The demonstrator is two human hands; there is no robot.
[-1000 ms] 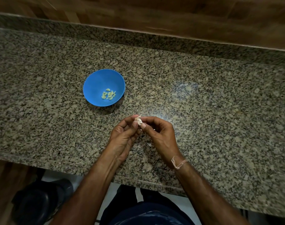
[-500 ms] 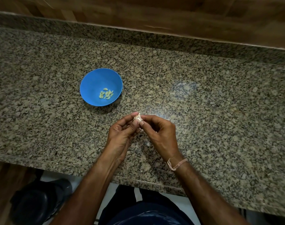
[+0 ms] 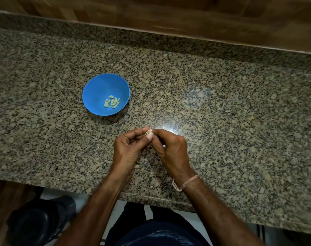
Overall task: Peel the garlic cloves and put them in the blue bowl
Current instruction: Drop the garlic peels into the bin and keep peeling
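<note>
Both hands' fingers (image 3: 147, 138) pinch garlic clove (image 3: 148, 132) btwn fingertips.

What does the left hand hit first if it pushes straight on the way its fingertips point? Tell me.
The left hand pinches the garlic clove, pointing up-right. Its fingertips already meet the right hand; past that, bare granite counter. Depth unclear.

Garlic clove (image 3: 148, 131) pinched between both hands above granite counter (image 3: 222, 112).
Left hand (image 3: 129, 150) and right hand (image 3: 170, 150) met fingertip to fingertip; blue bowl (image 3: 98, 89) held peeled cloves (image 3: 112, 102).
</note>
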